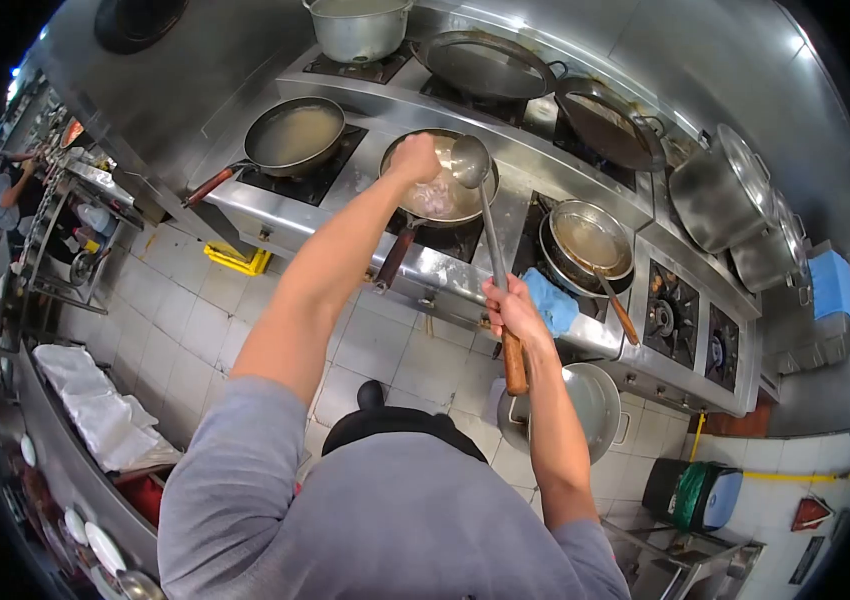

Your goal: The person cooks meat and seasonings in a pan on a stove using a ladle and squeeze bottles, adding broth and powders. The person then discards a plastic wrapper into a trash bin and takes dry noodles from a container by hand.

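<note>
My right hand (513, 308) grips the shaft of a long ladle (494, 235) just above its wooden end. The ladle's round bowl hangs over the right side of a frying pan (490, 195) on the middle burner. Pale pinkish food (433, 197) lies in light liquid inside this pan. Above the pan's far left part, my left hand (415, 158) is closed, close beside the ladle bowl; whatever its fingers hold is hidden. The pan's dark handle (397, 258) points toward me, and neither hand is on it.
Another frying pan (295, 138) with cloudy liquid stands left. To the right, a strainer (590, 240) rests over a pan near a blue cloth (548, 303). A pot (360, 30) and wide pans (485, 65) line the back. A large pot (590, 405) is below right. Another person (5, 190) stands far left.
</note>
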`<action>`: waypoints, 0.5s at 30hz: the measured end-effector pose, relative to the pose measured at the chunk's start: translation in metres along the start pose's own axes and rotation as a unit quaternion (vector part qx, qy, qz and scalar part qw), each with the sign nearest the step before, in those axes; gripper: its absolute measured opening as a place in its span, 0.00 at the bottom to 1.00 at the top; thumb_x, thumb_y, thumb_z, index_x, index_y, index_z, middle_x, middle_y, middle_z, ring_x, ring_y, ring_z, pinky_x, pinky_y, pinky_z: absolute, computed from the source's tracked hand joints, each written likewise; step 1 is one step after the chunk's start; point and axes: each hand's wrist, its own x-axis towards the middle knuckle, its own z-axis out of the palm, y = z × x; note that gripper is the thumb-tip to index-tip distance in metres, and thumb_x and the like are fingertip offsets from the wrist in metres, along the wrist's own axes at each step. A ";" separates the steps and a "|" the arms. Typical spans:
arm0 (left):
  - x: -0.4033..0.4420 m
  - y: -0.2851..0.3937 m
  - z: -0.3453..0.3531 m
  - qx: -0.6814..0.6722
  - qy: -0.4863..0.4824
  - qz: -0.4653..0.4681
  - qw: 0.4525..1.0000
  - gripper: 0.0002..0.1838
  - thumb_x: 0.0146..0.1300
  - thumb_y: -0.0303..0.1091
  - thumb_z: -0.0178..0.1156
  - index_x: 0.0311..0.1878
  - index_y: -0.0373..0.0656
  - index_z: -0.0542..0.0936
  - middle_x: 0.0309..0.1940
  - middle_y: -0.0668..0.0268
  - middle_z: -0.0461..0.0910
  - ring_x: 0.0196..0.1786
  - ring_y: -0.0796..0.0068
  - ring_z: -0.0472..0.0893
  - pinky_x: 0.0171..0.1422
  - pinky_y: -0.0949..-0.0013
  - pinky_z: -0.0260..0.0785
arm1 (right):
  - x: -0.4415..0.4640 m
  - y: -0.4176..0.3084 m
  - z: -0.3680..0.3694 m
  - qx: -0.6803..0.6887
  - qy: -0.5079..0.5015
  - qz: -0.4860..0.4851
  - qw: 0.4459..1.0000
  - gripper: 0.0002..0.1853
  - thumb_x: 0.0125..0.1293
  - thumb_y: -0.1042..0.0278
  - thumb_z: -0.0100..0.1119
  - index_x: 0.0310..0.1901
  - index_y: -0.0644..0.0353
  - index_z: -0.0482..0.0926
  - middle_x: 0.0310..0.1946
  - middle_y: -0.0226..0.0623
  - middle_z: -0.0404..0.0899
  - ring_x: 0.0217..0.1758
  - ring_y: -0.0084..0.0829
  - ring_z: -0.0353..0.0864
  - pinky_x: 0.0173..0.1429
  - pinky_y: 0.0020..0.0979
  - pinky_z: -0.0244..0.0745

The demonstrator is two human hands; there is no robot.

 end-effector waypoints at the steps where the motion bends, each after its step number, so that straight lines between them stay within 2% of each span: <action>1: 0.000 0.006 -0.005 -0.001 -0.003 -0.001 1.000 0.16 0.53 0.23 0.57 0.46 0.37 0.80 0.46 0.45 0.80 0.47 0.44 0.81 0.48 0.48 0.75 | 0.000 -0.001 0.001 0.001 0.001 0.003 1.000 0.07 0.66 0.68 0.55 0.37 0.57 0.67 0.19 0.25 0.63 0.14 0.18 0.61 0.15 0.26 0.61; 3: -0.009 0.030 -0.038 0.017 0.045 -0.004 0.999 0.18 0.51 0.22 0.54 0.47 0.38 0.81 0.45 0.41 0.79 0.53 0.43 0.77 0.54 0.51 0.72 | 0.000 -0.004 0.003 -0.031 0.015 -0.011 0.999 0.06 0.66 0.69 0.54 0.38 0.59 0.67 0.19 0.26 0.64 0.14 0.19 0.63 0.15 0.26 0.61; 4: -0.011 0.032 -0.047 0.018 0.046 -0.006 0.999 0.18 0.51 0.22 0.54 0.47 0.38 0.81 0.45 0.41 0.79 0.53 0.43 0.77 0.54 0.51 0.72 | 0.001 -0.003 0.003 -0.031 0.013 -0.011 0.999 0.06 0.66 0.69 0.54 0.38 0.59 0.67 0.19 0.26 0.64 0.14 0.19 0.63 0.15 0.26 0.61; 6: -0.013 0.035 -0.057 0.007 -0.009 0.012 1.000 0.20 0.50 0.21 0.55 0.50 0.40 0.80 0.47 0.42 0.78 0.56 0.44 0.75 0.57 0.52 0.70 | 0.005 0.002 -0.001 -0.073 0.020 -0.036 0.996 0.07 0.65 0.70 0.54 0.39 0.61 0.68 0.18 0.28 0.66 0.14 0.20 0.65 0.15 0.27 0.61; 7: -0.020 0.036 -0.059 0.008 -0.005 0.008 1.000 0.20 0.50 0.21 0.55 0.50 0.40 0.80 0.47 0.42 0.78 0.56 0.44 0.75 0.57 0.52 0.70 | 0.006 0.003 -0.004 -0.075 0.015 -0.038 0.996 0.07 0.65 0.70 0.54 0.39 0.61 0.68 0.18 0.28 0.66 0.14 0.20 0.65 0.15 0.27 0.61; 9: -0.036 0.039 -0.062 0.012 0.084 0.069 0.994 0.23 0.50 0.19 0.54 0.53 0.39 0.77 0.49 0.45 0.78 0.54 0.46 0.76 0.58 0.52 0.69 | 0.009 0.001 -0.008 -0.136 0.043 -0.042 0.989 0.09 0.63 0.70 0.54 0.41 0.64 0.69 0.18 0.29 0.67 0.14 0.22 0.67 0.15 0.28 0.62; 13: -0.073 0.044 -0.078 -0.043 0.174 0.106 0.978 0.23 0.52 0.18 0.54 0.54 0.38 0.74 0.48 0.51 0.78 0.53 0.49 0.77 0.57 0.54 0.71 | 0.029 0.012 -0.026 -0.192 0.041 -0.067 0.978 0.09 0.62 0.70 0.54 0.40 0.66 0.69 0.15 0.32 0.69 0.13 0.26 0.69 0.17 0.30 0.64; 15: -0.106 0.052 -0.094 -0.154 0.250 0.124 0.948 0.18 0.53 0.21 0.56 0.50 0.35 0.75 0.44 0.51 0.77 0.50 0.49 0.77 0.55 0.55 0.70 | 0.025 0.010 -0.030 -0.211 0.031 -0.059 0.975 0.07 0.62 0.71 0.54 0.36 0.64 0.68 0.17 0.31 0.68 0.13 0.24 0.67 0.16 0.29 0.63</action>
